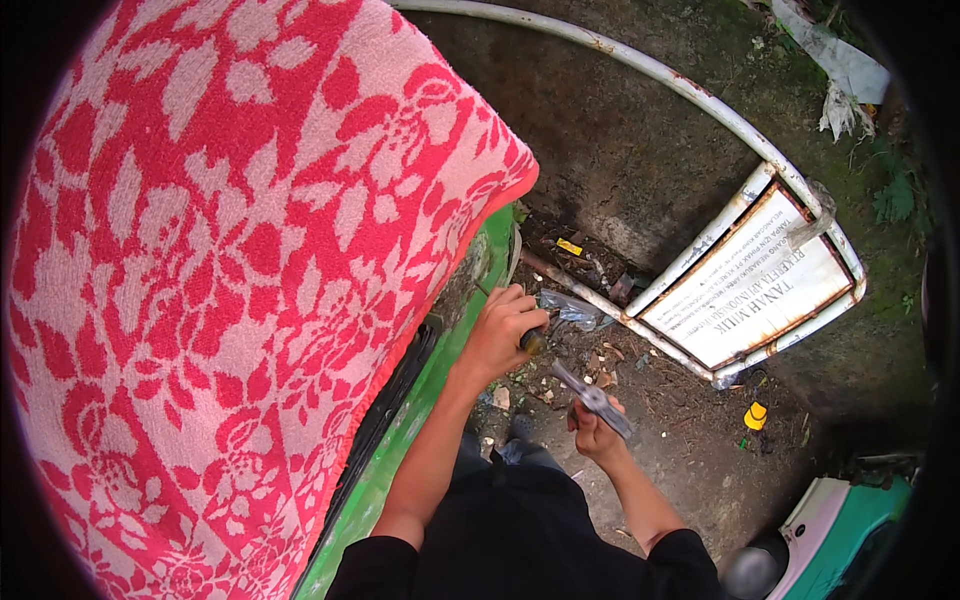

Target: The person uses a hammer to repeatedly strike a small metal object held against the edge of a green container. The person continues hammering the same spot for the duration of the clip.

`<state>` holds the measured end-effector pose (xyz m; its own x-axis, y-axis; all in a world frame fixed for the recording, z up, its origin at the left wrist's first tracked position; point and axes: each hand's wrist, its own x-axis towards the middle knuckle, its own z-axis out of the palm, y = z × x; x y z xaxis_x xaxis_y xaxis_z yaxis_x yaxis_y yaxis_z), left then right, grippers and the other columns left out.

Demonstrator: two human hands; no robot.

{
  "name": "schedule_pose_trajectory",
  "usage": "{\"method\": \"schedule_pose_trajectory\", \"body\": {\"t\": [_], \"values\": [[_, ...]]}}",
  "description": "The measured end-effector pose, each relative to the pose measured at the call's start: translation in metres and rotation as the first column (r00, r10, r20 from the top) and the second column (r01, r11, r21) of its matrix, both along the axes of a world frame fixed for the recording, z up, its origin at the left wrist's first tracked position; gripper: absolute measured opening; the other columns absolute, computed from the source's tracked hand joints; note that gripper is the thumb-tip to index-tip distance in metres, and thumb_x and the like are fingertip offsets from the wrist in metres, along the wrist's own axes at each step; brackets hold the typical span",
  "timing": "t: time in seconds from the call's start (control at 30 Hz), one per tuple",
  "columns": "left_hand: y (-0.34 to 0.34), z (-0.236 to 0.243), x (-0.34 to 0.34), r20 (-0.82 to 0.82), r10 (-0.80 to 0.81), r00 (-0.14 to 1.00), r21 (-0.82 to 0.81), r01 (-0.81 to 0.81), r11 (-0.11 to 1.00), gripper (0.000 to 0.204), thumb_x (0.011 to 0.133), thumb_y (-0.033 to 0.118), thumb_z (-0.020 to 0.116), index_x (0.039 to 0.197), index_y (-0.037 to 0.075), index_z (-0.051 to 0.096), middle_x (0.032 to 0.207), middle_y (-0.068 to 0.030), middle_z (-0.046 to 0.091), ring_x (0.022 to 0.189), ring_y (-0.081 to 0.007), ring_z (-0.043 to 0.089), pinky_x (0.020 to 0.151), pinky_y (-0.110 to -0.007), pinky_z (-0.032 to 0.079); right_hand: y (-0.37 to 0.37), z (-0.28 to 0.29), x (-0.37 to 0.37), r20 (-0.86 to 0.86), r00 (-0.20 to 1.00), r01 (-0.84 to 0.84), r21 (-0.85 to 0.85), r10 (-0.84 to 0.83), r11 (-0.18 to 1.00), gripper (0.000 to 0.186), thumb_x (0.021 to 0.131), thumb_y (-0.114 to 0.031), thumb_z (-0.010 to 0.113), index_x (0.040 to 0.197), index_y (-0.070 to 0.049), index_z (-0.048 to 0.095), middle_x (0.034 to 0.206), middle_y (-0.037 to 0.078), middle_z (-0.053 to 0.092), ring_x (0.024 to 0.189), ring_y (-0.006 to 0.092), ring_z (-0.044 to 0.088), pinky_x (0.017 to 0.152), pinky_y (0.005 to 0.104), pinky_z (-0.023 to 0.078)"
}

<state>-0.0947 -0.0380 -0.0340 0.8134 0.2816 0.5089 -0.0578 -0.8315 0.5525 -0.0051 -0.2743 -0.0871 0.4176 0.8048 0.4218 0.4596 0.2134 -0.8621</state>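
Nearest: black shirt (510, 545), lower ctr. Just fwd & R of it, a hammer (590, 395) is held in the right hand (597, 434), fingers curled fully round the handle, most of which is hidden under head & fist. The hammer's head is seen from above, long axis set upper L to lower R, upper-L end aimed twd the other fist.

Fwd & L of that, a screwdriver (532, 342) is gripped in the left hand (503, 335), fingers closed round it; only the dark, yellowish-tinged butt and a bit of thin shaft are left showing. Its long axis is likewise set upper L to lower R, roughly in line w/ the hammer head: butt twd the hammer, shaft twd the green panel (492, 250). A small gap is left btw butt & hammer head; the R hand is nearer the butt end, the L hand nearer the panel. Tool type is judged by butt & shaft only, and whether the tip is touching the panel can't be told.

Beyond L hand, the panel is partly covered by a red-and-pink floral towel (230, 250). Farther off, fwd R, a white sign (745, 290) is framed in rusty pipe.
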Motion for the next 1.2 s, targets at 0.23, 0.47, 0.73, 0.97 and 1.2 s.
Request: {"method": "schedule_pose_trajectory", "body": {"t": [0.23,0.47,0.73,0.97,1.2], "values": [[-0.001,-0.003,0.007,0.020,0.028,0.999,-0.007,-0.028,1.000,0.028,0.057,-0.001,0.075,0.081,0.009,0.064,0.079,-0.0055,0.058,0.086,-0.0289,0.057,0.083,-0.042,0.044,-0.011,-0.017,0.007,-0.154,0.986,-0.016,0.267,0.059,0.964,0.036,0.108,-0.030,0.050,0.093,0.001,0.058,0.061,0.010,0.052,0.055,0.0155,0.057,0.052,0.0295,0.049],[0.002,-0.002,0.005,-0.045,0.032,0.999,-0.013,-0.032,0.999,0.031,0.058,-0.006,0.075,0.084,0.007,0.064,0.083,-0.0064,0.059,0.091,-0.0295,0.057,0.084,-0.042,0.043,0.000,-0.004,0.006,-0.114,0.992,0.050,0.038,-0.046,0.998,0.039,0.109,-0.029,0.047,0.083,-0.001,0.057,0.056,0.004,0.052,0.049,0.0146,0.057,0.050,0.0321,0.047],[0.003,0.005,-0.004,-0.020,0.022,1.000,-0.084,-0.024,0.996,0.031,0.056,-0.007,0.074,0.082,0.006,0.063,0.082,-0.0065,0.059,0.090,-0.0296,0.056,0.084,-0.042,0.043,0.010,0.025,0.013,0.070,0.997,-0.015,-0.028,0.016,0.999,0.027,0.104,-0.019,0.053,0.083,-0.003,0.060,0.063,0.005,0.059,0.049,0.0198,0.061,0.048,0.0327,0.048],[0.005,0.009,-0.009,-0.004,0.016,1.000,-0.108,-0.016,0.994,0.030,0.056,-0.006,0.076,0.081,0.005,0.063,0.081,-0.0065,0.059,0.088,-0.0296,0.056,0.084,-0.042,0.044,0.025,0.027,0.008,0.239,0.970,-0.033,-0.009,0.034,0.999,0.025,0.096,-0.018,0.060,0.077,-0.003,0.057,0.061,0.007,0.053,0.048,0.0254,0.057,0.048,0.0342,0.046],[0.007,0.005,-0.012,0.027,-0.010,1.000,-0.134,0.014,0.991,0.030,0.058,-0.004,0.077,0.083,0.006,0.064,0.082,-0.0067,0.058,0.090,-0.0295,0.057,0.087,-0.043,0.045,0.025,0.021,0.005,0.334,0.942,-0.016,-0.038,0.028,0.999,0.035,0.103,-0.020,0.053,0.071,-0.004,0.054,0.059,0.004,0.057,0.045,0.0172,0.059,0.046,0.0319,0.047]]}}
